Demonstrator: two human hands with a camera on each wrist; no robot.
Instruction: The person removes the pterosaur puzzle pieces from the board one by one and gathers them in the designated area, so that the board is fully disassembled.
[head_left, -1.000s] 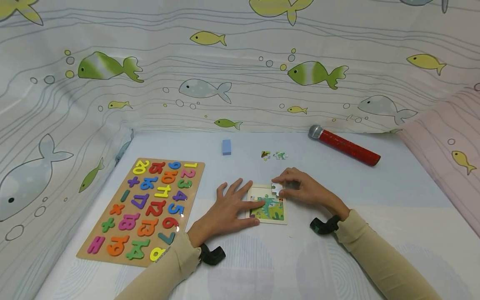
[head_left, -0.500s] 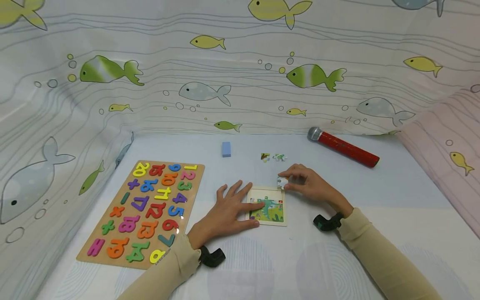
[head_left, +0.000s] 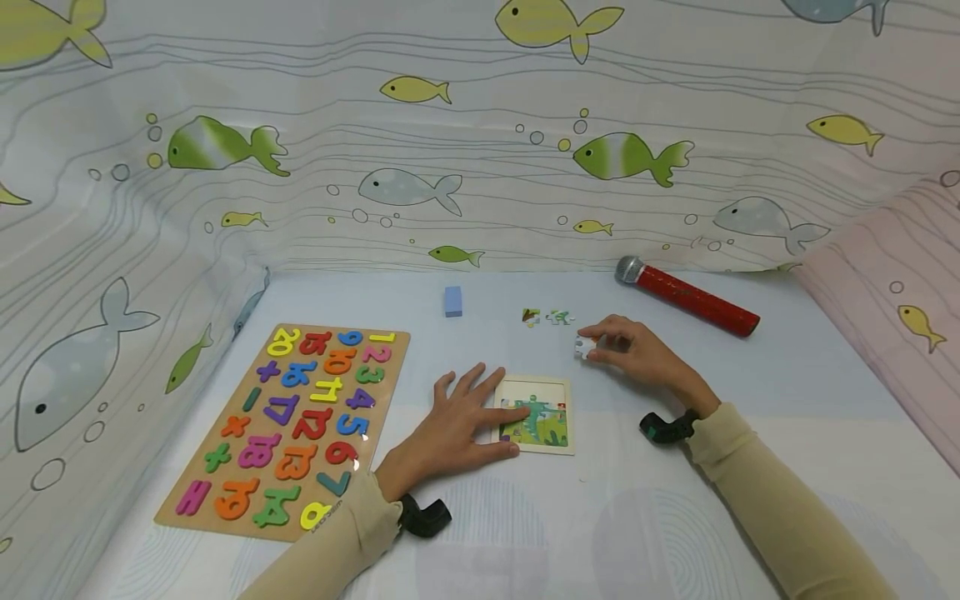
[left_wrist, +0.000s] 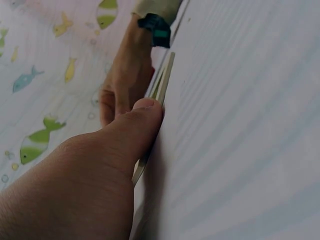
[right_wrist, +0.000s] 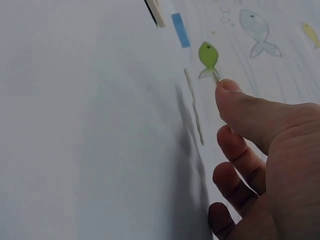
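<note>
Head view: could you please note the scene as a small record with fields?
left hand: touches the puzzle tray, fingers spread
right hand: pinches a puzzle piece
loose pieces: two, beyond the puzzle tray
number board: left of the left hand
blue block: beyond the left hand
red microphone: back right

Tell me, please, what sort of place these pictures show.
Probably a children's play or learning corner, perhaps a staged one: a number board with colourful digits, a framed jigsaw partly under the left hand, and fish-print sheeting as a backdrop suggest it.
</note>
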